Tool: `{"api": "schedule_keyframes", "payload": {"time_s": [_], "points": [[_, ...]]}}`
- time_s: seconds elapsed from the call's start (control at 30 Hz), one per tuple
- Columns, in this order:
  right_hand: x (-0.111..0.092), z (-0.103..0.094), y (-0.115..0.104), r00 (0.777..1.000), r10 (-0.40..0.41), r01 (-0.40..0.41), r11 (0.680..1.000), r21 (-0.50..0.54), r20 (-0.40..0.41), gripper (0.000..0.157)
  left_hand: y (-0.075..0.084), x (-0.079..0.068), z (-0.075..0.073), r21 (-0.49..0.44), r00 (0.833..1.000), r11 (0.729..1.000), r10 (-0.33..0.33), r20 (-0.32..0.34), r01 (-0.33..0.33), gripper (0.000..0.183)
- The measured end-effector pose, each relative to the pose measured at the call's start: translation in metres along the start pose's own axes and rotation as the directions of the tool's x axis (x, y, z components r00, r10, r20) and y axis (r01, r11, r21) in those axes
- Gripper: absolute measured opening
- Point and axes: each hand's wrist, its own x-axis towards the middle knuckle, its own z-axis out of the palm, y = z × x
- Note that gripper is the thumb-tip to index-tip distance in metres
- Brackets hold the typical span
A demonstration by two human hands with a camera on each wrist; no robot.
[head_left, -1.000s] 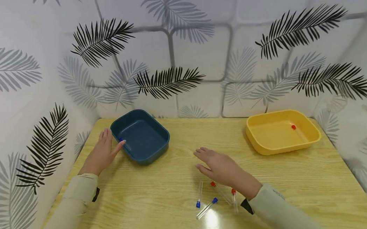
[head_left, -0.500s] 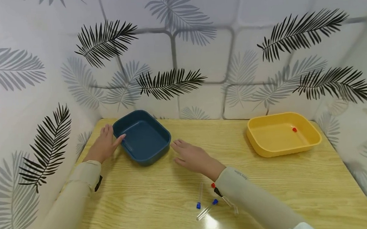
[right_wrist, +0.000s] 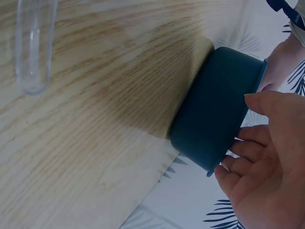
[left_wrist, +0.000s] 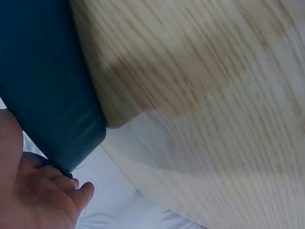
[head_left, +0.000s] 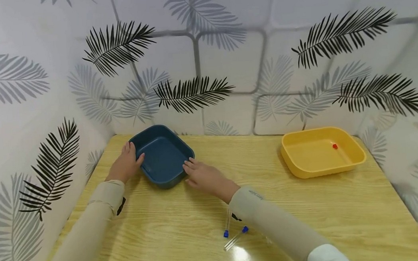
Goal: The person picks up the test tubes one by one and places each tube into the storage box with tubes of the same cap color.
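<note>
A dark blue square bin [head_left: 164, 157] stands at the back left of the table. My left hand [head_left: 126, 161] grips its left rim, thumb over the edge and fingers along the outside. At the opposite rim, my right hand [head_left: 206, 176] holds the edge, fingertips over the rim and thumb low beside the outer wall. The right wrist view shows the thumb and bent fingers right at the bin's [right_wrist: 214, 105] edge. Under the right forearm lie clear test tubes, one with a blue cap [head_left: 226, 233] and another with a blue cap [head_left: 245, 229]. The sleeve hides the red-capped ones.
A yellow tray [head_left: 305, 172] stands at the back right, with a red-capped tube [head_left: 335, 146] in it. Patterned white wall covering [head_left: 229, 113] rises behind the wood-grain table [head_left: 157, 229] and at its left and right sides.
My right hand has moved left from above the tubes to the bin's right rim. My left hand has shifted slightly right and closer around the left rim. The right sleeve now covers the red caps.
</note>
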Motion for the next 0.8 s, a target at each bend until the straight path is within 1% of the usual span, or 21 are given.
{"api": "schedule_keyframes", "payload": {"time_s": [0.1,0.2,0.3,0.37,0.43,0.53,0.63,0.77,0.8], "points": [[0.002,0.003,0.000,1.000,0.005,-0.005,1.000,-0.016,-0.014,0.049,0.003,-0.001,0.000,-0.011,1.000,1.000,-0.006,-0.002,0.006,0.068],[0.003,0.007,0.002,0.999,0.016,-0.016,1.000,-0.014,-0.028,0.050,0.006,-0.003,0.001,-0.008,0.999,1.000,-0.023,-0.025,0.023,0.066],[0.002,0.010,0.005,0.999,0.014,-0.014,1.000,0.007,-0.034,0.052,0.009,-0.005,0.004,0.004,0.995,0.999,-0.039,-0.091,0.039,0.064],[0.003,0.010,0.006,0.999,0.012,-0.011,1.000,0.023,-0.036,0.053,0.011,-0.005,0.005,0.014,0.988,0.999,-0.036,-0.148,0.038,0.061],[0.003,0.010,0.006,0.999,0.009,-0.008,1.000,0.027,-0.046,0.052,0.013,-0.005,0.006,0.020,0.982,0.999,-0.033,-0.185,0.037,0.060],[0.003,0.010,0.006,0.998,0.016,-0.015,1.000,0.018,-0.056,0.050,0.015,-0.004,0.006,0.020,0.978,0.999,-0.044,-0.206,0.049,0.060],[0.002,0.012,0.006,0.997,0.018,-0.018,1.000,0.006,-0.070,0.049,0.017,-0.003,0.006,0.018,0.976,0.998,-0.056,-0.208,0.061,0.062],[0.000,0.014,0.006,0.997,0.018,-0.017,1.000,0.009,-0.074,0.051,0.018,-0.003,0.006,0.046,0.970,0.998,-0.033,-0.240,0.045,0.061],[0.000,0.015,0.006,0.997,0.020,-0.019,1.000,0.012,-0.071,0.052,0.019,-0.003,0.006,0.057,0.966,0.998,-0.024,-0.256,0.040,0.060]]}}
